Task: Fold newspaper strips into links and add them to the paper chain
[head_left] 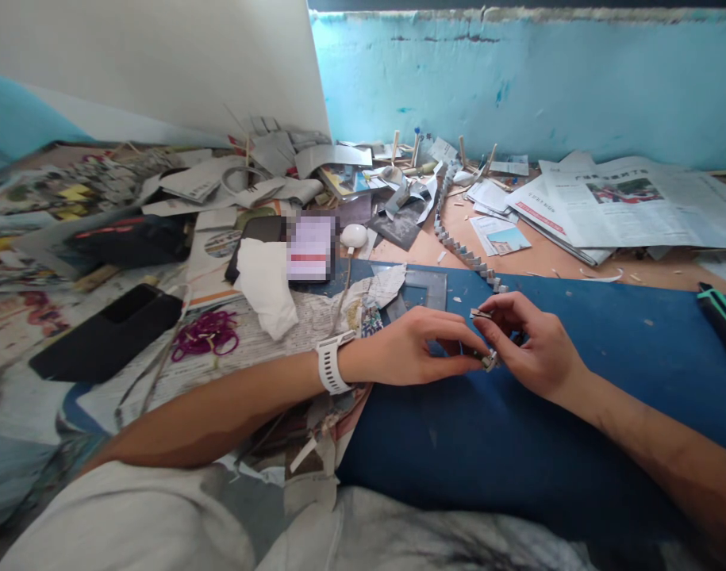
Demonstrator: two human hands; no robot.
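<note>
A woven chain of folded paper links (466, 255) runs down from the paper pile at the back and passes behind my right hand. My left hand (431, 349), with a white watch on its wrist, pinches the chain's near end between thumb and fingertips above the blue mat (458, 444). My right hand (532, 345) is closed, with a small folded paper strip (480, 315) between thumb and forefinger. Its other fingers curl close to the chain end, and whether they grip it is hidden.
A clear plastic set square (428, 289) lies beyond my left hand. A green and black cutter (723, 317) rests at the right edge. Newspapers (636, 198), paper scraps, a lit phone (310, 246), a white charger (354, 236) and purple string (205, 335) crowd the table.
</note>
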